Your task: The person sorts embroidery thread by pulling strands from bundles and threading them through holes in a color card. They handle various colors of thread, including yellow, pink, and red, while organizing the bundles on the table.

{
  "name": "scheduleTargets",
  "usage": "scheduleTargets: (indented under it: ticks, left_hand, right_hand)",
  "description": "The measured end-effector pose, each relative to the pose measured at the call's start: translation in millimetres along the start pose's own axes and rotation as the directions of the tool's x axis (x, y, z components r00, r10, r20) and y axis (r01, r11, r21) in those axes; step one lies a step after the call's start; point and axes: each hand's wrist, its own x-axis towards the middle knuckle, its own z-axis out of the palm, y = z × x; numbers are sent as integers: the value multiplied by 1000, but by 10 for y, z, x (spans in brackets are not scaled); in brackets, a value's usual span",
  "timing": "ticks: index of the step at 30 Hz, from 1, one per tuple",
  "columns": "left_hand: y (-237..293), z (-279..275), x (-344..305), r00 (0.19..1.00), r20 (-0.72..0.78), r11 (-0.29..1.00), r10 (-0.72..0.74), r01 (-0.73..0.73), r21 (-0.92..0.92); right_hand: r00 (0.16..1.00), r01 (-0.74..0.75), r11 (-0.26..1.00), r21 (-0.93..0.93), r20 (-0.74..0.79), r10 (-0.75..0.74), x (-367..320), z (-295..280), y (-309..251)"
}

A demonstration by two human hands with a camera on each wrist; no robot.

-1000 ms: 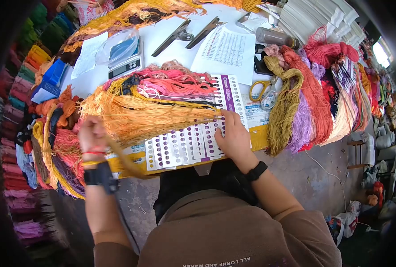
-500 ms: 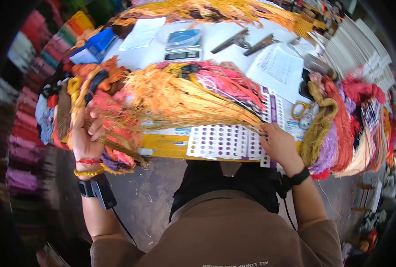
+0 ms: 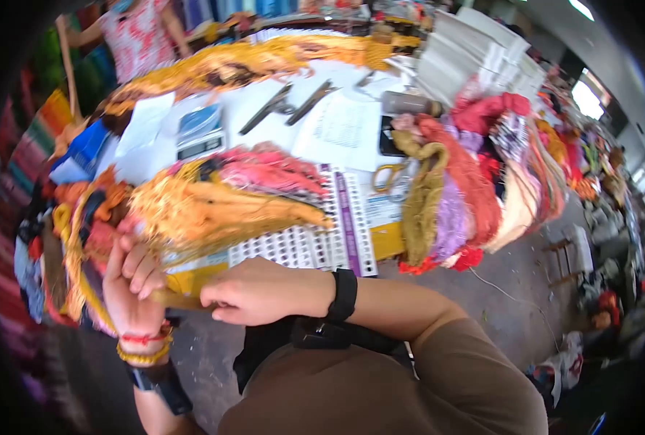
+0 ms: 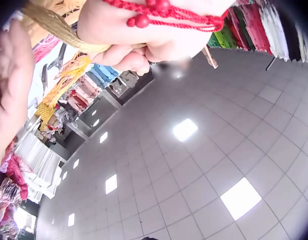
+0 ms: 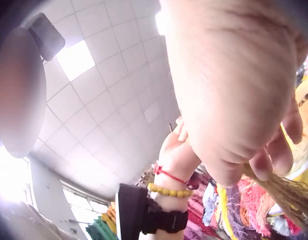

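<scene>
An olive-brown skein of thread [image 3: 179,299] runs between my two hands, low over the table's front edge. My left hand [image 3: 135,286] has its fingers curled round one part of it; in the left wrist view the skein [image 4: 64,30] passes into the curled fingers. Beside it my right hand [image 3: 271,290] is at the skein's other visible part, its fingers bent around the strands. Loose strands [image 5: 289,200] show below these fingers in the right wrist view. Behind the hands, a bundle of orange thread [image 3: 221,210] lies over shade cards with punched holes [image 3: 355,225].
Pink skeins [image 3: 271,170] lie behind the orange bundle. Scissors with yellow handles [image 3: 387,177] are near hanging olive, purple and red skeins [image 3: 474,203] at the right. A digital scale [image 3: 200,134], large clips [image 3: 268,109] and paper sheets [image 3: 340,127] are farther back. Another person [image 3: 137,40] stands behind the table.
My right hand has left the tip of the orange bundle and crossed left to the olive-brown skein beside my left hand. The left hand drew strands leftward, then came lower. The head view has shifted.
</scene>
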Motion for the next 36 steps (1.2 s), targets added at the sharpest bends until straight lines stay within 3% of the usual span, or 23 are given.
scheduleTargets:
  ticks: [2,4,6,7,8,10,12,14,16,17,18,19,20,22,24,25,26,28,30,31,32,34,36]
  left_hand:
    - [-15,-32,15,999,-31,997,44,-42,59]
    - [-205,-63,103,998,-65,999,-1,4,52]
    - [-456,-8,202,992,-99,995,-81,87,58]
    - [-579,93,239,989,-110,993,-100,106,52]
    - [-667,174,270,986,-122,991,-116,123,45]
    - [-749,240,304,982,-38,983,-183,183,-12]
    - [-828,395,265,994,-50,994,-102,104,42]
    - [-834,434,270,989,-125,994,-82,90,64]
    - [-897,477,260,992,-88,994,-95,99,42]
    - [-939,481,271,988,-41,989,-146,146,-19]
    - [-983,486,278,980,12,977,-200,200,-79]
    - [-1029,522,261,981,8,978,-193,193,-73]
    - [-1073,558,246,975,-19,974,-224,223,-42]
    - [-1060,578,231,968,-48,970,-245,245,-7]
    - [-909,522,232,983,-62,975,-175,182,130]
    - [-790,486,230,984,-101,967,-149,166,191]
    - [-678,458,217,986,-127,970,-108,132,204]
    - [-464,355,212,989,-109,919,101,-50,391]
    - [-244,200,230,982,-127,958,142,-105,267]
    - [-205,110,219,991,-32,954,129,-115,278]
    - [-248,113,196,991,-41,955,128,-112,276]
    - [-434,181,160,995,-49,809,84,-40,586]
    - [-630,230,122,986,45,711,-160,84,698]
  right_hand:
    - [975,-204,972,117,-70,213,-122,-138,63]
    - [967,-187,970,159,-147,210,-189,-153,13]
    - [991,-115,942,314,-25,129,-138,-75,-126]
    - [998,-23,948,316,-52,42,-140,99,-90]
    - [996,-87,946,311,56,73,-155,57,-164]
    - [970,-233,910,343,10,245,-127,293,32]
    - [864,-93,884,458,-404,300,-149,305,196]
    - [660,-108,897,429,-643,387,-176,267,370]
    - [670,-172,921,349,-644,369,-198,47,294]
    - [667,-139,962,237,-695,268,-139,24,257]
    - [670,-125,962,242,-695,262,-100,71,287]
    - [794,36,860,510,-537,285,-68,152,373]
    - [898,135,656,743,-371,235,-42,237,470]
    - [895,186,867,463,-444,46,-69,387,468]
    - [896,-152,969,193,-388,217,-162,361,252]
    - [918,-191,874,447,-233,320,-238,312,236]
    - [922,-182,871,457,-229,312,-309,285,214]
    - [925,-351,794,495,55,375,-448,245,157]
    - [914,-396,808,437,99,394,-567,70,18]
    - [918,-386,805,450,103,383,-598,36,23]
    - [922,-375,816,441,87,377,-608,-47,11]
    - [931,-314,830,461,-20,364,-567,-290,-57]
    - [915,-246,915,319,-236,328,-489,-447,-11]
